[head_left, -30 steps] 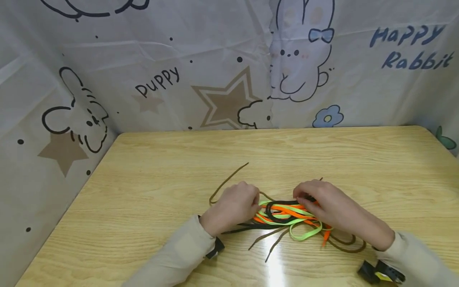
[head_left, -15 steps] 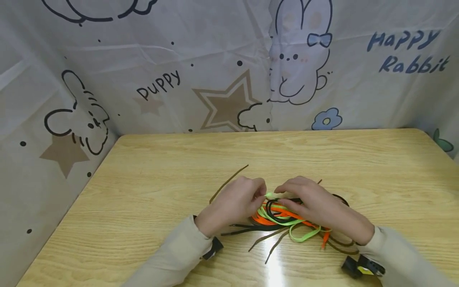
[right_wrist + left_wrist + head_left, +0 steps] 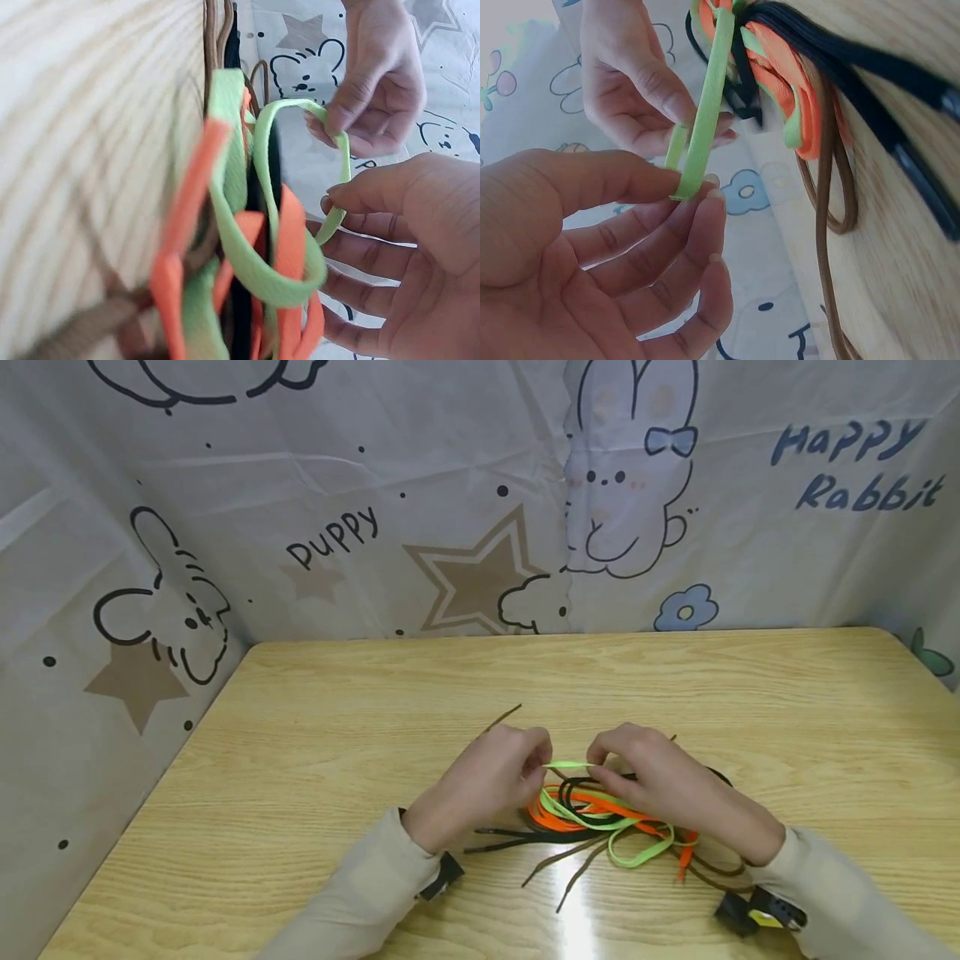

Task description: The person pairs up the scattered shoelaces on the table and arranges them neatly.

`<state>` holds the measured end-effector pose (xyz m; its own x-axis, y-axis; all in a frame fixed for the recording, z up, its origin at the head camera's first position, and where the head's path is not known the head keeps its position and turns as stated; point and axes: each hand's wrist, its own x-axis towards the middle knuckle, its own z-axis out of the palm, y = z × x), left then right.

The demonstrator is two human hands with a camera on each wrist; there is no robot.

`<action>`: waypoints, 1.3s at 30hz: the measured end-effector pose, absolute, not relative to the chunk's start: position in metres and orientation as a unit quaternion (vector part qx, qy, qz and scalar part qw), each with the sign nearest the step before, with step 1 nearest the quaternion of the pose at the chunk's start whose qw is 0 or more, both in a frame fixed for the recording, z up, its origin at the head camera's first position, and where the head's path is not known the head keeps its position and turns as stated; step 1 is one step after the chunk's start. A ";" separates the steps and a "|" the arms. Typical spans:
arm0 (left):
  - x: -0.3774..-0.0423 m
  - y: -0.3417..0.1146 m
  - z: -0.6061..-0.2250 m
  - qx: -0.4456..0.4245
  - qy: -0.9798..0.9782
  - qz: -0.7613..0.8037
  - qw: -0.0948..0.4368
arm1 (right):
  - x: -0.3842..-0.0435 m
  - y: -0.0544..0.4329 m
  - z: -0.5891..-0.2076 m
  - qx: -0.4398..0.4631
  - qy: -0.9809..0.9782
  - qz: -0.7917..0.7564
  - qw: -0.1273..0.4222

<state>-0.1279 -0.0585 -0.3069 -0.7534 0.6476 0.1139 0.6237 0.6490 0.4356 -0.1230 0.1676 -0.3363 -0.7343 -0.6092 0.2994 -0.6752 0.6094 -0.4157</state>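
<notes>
A tangled bundle of flat shoelaces in orange (image 3: 551, 818), black (image 3: 555, 837), brown (image 3: 573, 881) and light green lies on the table. My left hand (image 3: 504, 770) pinches the green shoelace (image 3: 709, 105) between thumb and fingertips, just above the bundle's far left side. A short way to the right, my right hand (image 3: 651, 768) pinches the same green lace (image 3: 345, 161), and a short piece runs taut between the two hands. In the right wrist view, green loops hang from the pinched part down among the orange and black laces.
The wooden table (image 3: 337, 710) stretches around the bundle, with a printed cloth (image 3: 450, 468) rising behind its far edge. A brown lace end (image 3: 504, 717) sticks out beyond the left hand. Black wrist-camera pieces (image 3: 442, 877) sit below the sleeves.
My right hand has come left from the bundle's right part toward my left hand. A piece of green lace has risen and now spans between both hands.
</notes>
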 end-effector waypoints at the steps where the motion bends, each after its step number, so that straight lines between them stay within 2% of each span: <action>1: -0.129 -0.060 -0.307 0.347 0.908 0.231 0.023 | -0.124 0.169 -0.335 0.354 -0.897 0.255 0.067; 14: -0.136 -0.078 -0.295 0.301 0.919 0.256 -0.005 | -0.134 0.195 -0.316 0.337 -0.905 0.214 0.147; 21: -0.140 -0.086 -0.288 0.285 0.920 0.264 -0.043 | -0.139 0.211 -0.311 0.350 -0.890 0.202 0.213; 33: -0.150 -0.107 -0.276 0.253 0.917 0.299 -0.077 | -0.144 0.237 -0.298 0.299 -0.903 0.170 0.257; 39: -0.155 -0.119 -0.271 0.249 0.904 0.329 -0.115 | -0.145 0.253 -0.288 0.265 -0.910 0.165 0.272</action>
